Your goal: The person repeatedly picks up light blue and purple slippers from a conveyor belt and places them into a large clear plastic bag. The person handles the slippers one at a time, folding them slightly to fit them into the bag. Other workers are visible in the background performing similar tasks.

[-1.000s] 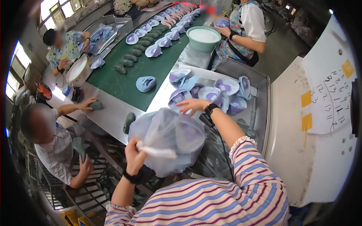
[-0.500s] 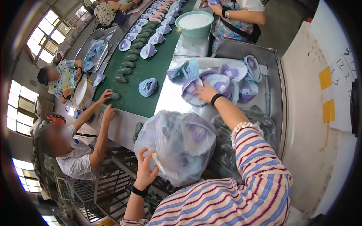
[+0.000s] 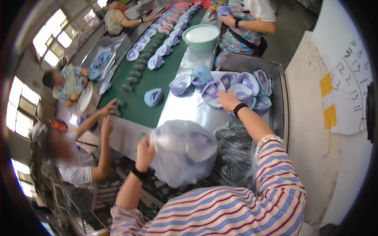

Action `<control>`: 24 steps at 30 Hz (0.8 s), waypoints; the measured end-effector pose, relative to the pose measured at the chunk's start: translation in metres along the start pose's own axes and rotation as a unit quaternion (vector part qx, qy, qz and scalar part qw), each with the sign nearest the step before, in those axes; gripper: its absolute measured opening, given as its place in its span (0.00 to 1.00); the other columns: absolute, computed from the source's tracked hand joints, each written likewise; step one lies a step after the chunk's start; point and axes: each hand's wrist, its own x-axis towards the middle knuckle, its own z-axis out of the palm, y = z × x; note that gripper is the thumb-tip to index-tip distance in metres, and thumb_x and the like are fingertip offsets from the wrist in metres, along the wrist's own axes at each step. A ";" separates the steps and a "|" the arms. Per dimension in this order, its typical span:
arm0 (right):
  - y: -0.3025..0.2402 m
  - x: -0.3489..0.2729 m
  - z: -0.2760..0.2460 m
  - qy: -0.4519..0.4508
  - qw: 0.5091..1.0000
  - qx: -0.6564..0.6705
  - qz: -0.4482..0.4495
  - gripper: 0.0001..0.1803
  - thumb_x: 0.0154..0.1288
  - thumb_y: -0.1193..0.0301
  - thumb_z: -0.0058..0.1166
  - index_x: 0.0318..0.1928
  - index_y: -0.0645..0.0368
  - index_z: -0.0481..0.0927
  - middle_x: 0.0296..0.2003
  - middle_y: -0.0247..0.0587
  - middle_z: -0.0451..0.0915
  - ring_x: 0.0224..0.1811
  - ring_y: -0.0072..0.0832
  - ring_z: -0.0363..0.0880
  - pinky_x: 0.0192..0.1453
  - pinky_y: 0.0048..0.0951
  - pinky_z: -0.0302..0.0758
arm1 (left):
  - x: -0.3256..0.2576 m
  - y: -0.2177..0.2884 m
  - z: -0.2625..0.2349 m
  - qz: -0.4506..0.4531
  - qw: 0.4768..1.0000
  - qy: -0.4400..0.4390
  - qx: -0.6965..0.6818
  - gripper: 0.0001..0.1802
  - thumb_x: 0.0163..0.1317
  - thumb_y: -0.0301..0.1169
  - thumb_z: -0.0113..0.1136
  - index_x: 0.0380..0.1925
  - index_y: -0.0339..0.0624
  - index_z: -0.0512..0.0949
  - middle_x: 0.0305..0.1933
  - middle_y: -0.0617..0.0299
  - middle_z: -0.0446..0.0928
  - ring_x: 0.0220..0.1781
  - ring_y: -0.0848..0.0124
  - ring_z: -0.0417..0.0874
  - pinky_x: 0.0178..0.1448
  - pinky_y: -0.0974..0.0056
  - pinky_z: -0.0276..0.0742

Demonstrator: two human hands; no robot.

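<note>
My left hand (image 3: 145,153) is closed on the edge of a clear plastic bag (image 3: 173,169) holding several blue and purple shoe uppers. One upper (image 3: 200,146) shows through the plastic on the bag's right side. On the metal tabletop, my right hand (image 3: 229,100) lies with outstretched fingers on a loose group of uppers, touching the purple-lined upper (image 3: 211,91). Another upper (image 3: 241,92) is just beyond its fingers. To the left of this group are a blue upper (image 3: 201,75) and a white-and-purple one (image 3: 180,84).
A green belt (image 3: 134,112) carries rows of dark shoe lasts (image 3: 136,73) and uppers; a single blue upper (image 3: 153,96) is near its close end. A pale green basin (image 3: 201,37) stands beyond. Dark plastic-wrapped items (image 3: 235,147) lie by my right arm. Co-workers (image 3: 84,157) line the belt.
My left hand has closed on the bag's edge and shifted slightly left and up. My right hand remains among the uppers, some of which sit differently. The whole view has shifted a little.
</note>
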 end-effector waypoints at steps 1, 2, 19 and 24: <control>0.002 -0.004 -0.012 -0.003 0.999 0.026 0.024 0.17 0.53 0.69 0.49 0.46 0.45 0.78 0.60 0.35 0.64 0.64 0.38 0.56 0.58 0.53 0.59 | 0.022 0.004 -0.003 -0.039 0.999 -0.006 -0.010 0.10 0.51 0.28 0.55 0.19 0.33 0.69 0.15 0.55 0.66 0.19 0.73 0.65 0.23 0.64 0.60; 0.004 -0.013 -0.031 -0.012 0.997 0.056 0.052 0.17 0.52 0.69 0.50 0.46 0.45 0.77 0.60 0.37 0.64 0.64 0.38 0.56 0.56 0.54 0.60 | 0.041 0.021 -0.005 -0.009 1.000 -0.012 -0.025 0.07 0.50 0.26 0.53 0.19 0.34 0.68 0.15 0.59 0.64 0.19 0.75 0.62 0.23 0.66 0.59; -0.234 -0.039 -0.198 0.164 0.921 0.346 0.073 0.11 0.55 0.65 0.52 0.25 0.62 0.76 0.18 0.44 0.75 0.20 0.35 0.76 0.24 0.32 0.68 | 0.015 0.006 0.038 -0.049 0.947 -0.128 -0.290 0.14 0.52 0.26 0.55 0.40 0.35 0.77 0.29 0.60 0.74 0.29 0.75 0.73 0.31 0.69 0.67; -0.232 -0.030 -0.151 0.148 0.798 0.563 0.155 0.16 0.53 0.60 0.55 0.23 0.62 0.75 0.19 0.44 0.76 0.22 0.37 0.77 0.26 0.34 0.70 | 0.019 0.002 0.016 0.034 0.935 -0.197 -0.294 0.12 0.58 0.27 0.54 0.42 0.34 0.75 0.31 0.63 0.74 0.32 0.75 0.74 0.39 0.70 0.70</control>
